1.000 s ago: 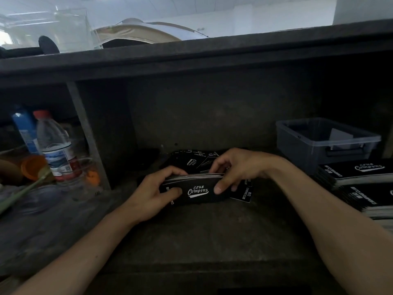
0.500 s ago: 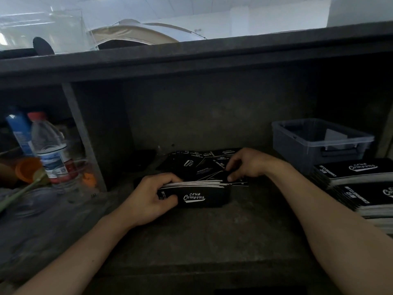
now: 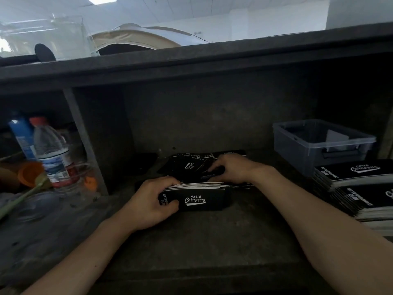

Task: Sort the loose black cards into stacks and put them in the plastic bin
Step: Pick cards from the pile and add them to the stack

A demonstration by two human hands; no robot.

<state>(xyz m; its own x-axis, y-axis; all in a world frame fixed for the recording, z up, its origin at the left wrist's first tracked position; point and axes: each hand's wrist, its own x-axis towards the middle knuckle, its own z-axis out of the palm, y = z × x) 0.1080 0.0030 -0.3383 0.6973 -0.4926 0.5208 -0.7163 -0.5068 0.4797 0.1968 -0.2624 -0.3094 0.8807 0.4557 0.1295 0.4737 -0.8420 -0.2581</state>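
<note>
L hand (image 3: 148,201) clamps card stack (image 3: 202,199) on edge on counter (image 3: 212,241), prob. to square it. R hand (image 3: 234,169), fingers curled, pinches loose cards (image 3: 191,165) just behind, likely feeding stack. Plastic bin (image 3: 319,145) well apart, at right.

This is the staff side of a shop or club reception counter: a dark grey raised counter ledge (image 3: 212,58) runs across at 12 o'clock above open cubbies (image 3: 202,116), with a beige and white dome tent (image 3: 136,37) beyond it. Stacks of black printed cards (image 3: 359,173) lettered "Club Camping" lie at 3 o'clock, beside a translucent grey plastic bin (image 3: 297,150); a clear red-capped water bottle (image 3: 51,150) stands at 9 o'clock.
</note>
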